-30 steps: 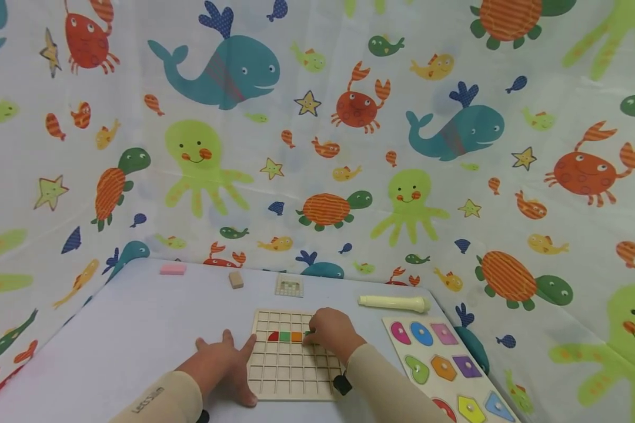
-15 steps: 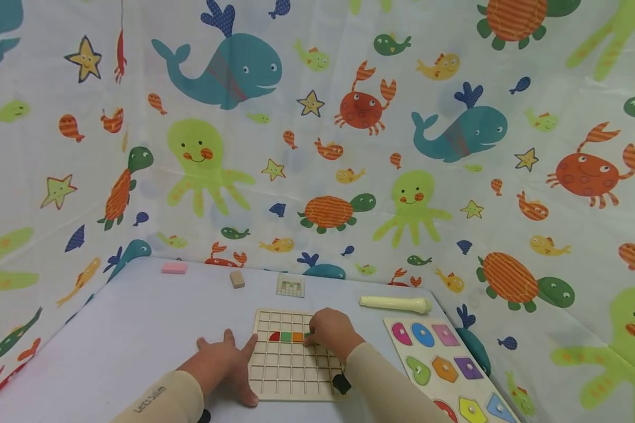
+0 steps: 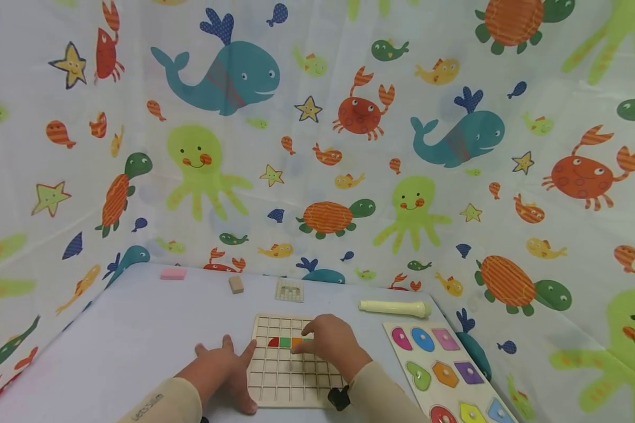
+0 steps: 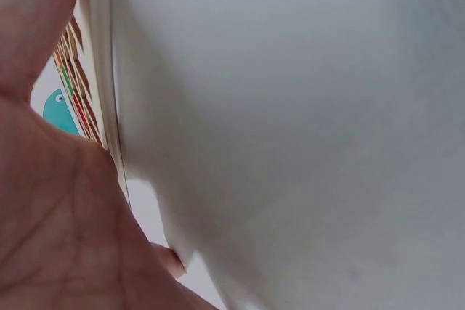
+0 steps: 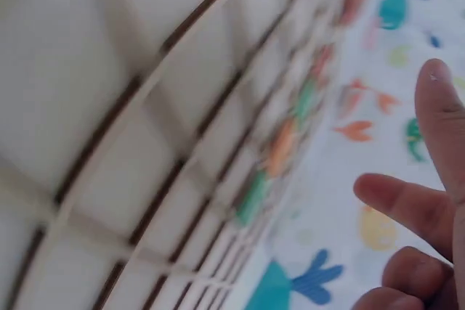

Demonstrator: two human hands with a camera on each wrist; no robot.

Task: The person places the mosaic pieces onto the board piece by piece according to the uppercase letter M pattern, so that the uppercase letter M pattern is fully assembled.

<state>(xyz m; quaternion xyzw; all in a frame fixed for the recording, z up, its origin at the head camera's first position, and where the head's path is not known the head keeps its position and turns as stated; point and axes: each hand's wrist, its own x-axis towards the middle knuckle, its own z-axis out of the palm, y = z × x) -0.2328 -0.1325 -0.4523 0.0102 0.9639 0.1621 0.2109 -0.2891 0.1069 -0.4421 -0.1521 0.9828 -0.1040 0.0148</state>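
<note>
A pale wooden grid board (image 3: 277, 379) lies on the table in the head view. One row of its cells holds a red piece with a rounded corner (image 3: 273, 342), a green square (image 3: 285, 342), an orange square (image 3: 297, 341) and a second green piece (image 5: 253, 197), all seen in line in the right wrist view. My left hand (image 3: 224, 371) is spread at the board's left edge, thumb and forefinger along its side. Over the board's right half hovers my right hand (image 3: 332, 343), thumb and forefinger apart, nothing between them, partly covering the second green piece in the head view.
A board of knobbed shapes (image 3: 424, 405) stands at the right. Behind the grid lie a pale yellow microphone-shaped stick (image 3: 394, 308), a small patterned card (image 3: 290, 290), a wooden block (image 3: 236, 285) and a pink block (image 3: 173, 274). A sea-animal curtain (image 3: 317, 147) backs the table.
My right hand has let go of the second green piece, lifting slightly with thumb and forefinger parted. The piece stays beside the orange square. My left hand keeps its place.
</note>
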